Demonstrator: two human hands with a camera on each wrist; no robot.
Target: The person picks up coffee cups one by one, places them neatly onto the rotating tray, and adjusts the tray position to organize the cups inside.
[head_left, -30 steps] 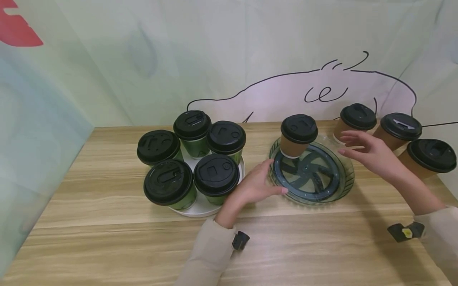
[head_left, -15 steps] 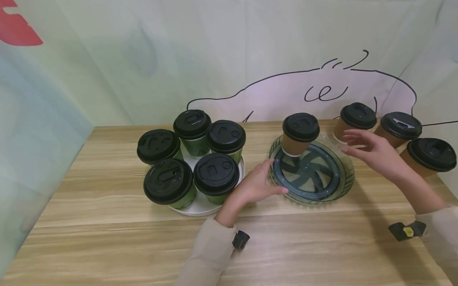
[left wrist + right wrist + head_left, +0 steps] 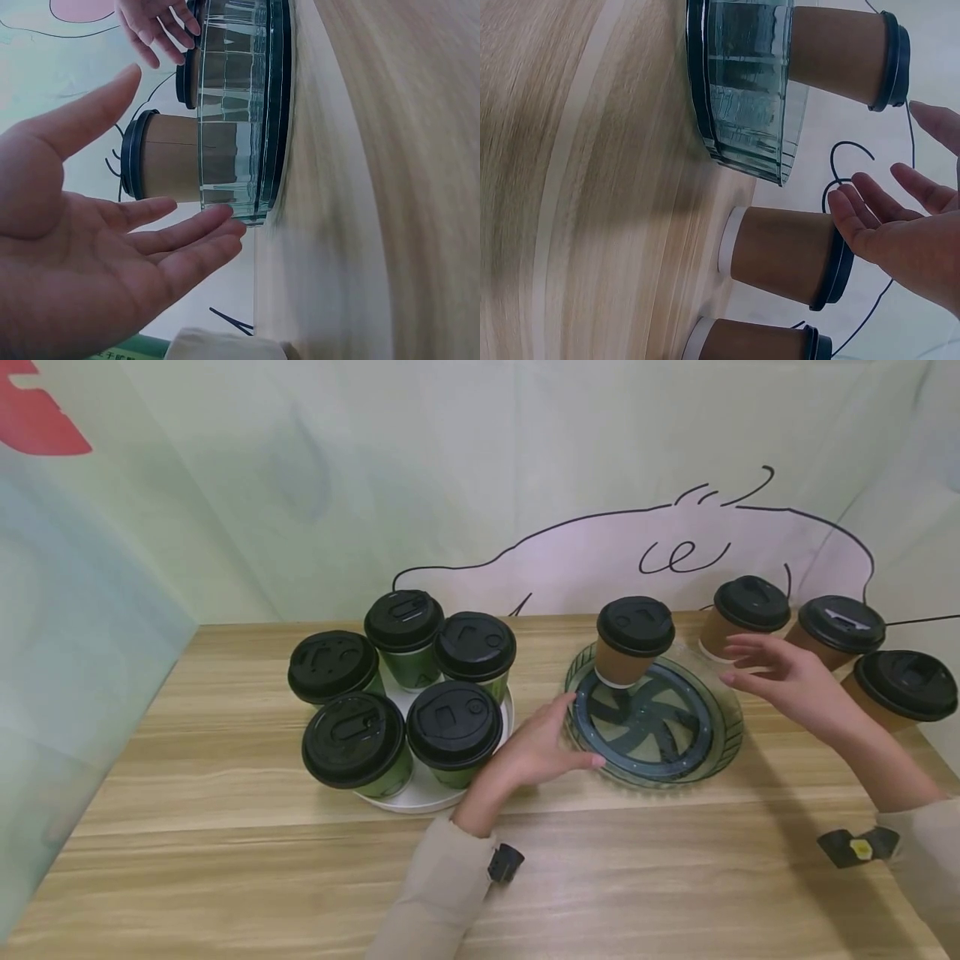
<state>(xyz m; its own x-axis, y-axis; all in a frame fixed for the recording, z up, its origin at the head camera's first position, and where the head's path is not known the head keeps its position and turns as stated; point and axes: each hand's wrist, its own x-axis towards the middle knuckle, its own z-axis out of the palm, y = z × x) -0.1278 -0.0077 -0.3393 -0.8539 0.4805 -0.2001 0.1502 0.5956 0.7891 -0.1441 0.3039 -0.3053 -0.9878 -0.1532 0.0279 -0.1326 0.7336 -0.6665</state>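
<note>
A clear green-tinted round dish (image 3: pixel 731 747) with a dark ring and curved spokes at its bottom stands on the table. Inside it, toward the back, is a brown paper coffee cup (image 3: pixel 624 668) with a black lid, upright. My left hand (image 3: pixel 542 750) is at the dish's left side, thumb and fingers spread; its fingertips (image 3: pixel 217 214) are at the glass wall, and I cannot tell if they press it. Past the dish's right rim my right hand (image 3: pixel 783 681) hovers with fingers loosely bent, holding nothing. Behind that hand stands another brown lidded cup (image 3: pixel 780 247).
At left, several green cups with black lids, one of them in front (image 3: pixel 453 735), crowd a white round plate (image 3: pixel 420 803). Two more brown cups, one nearer (image 3: pixel 888 702) and one behind (image 3: pixel 821 647), stand at the far right. A printed cloth backdrop (image 3: pixel 337 510) rises behind the table.
The brown cup in the dish has shifted slightly to the right along the back. My right hand has drifted a little right; the left hand stays put.
</note>
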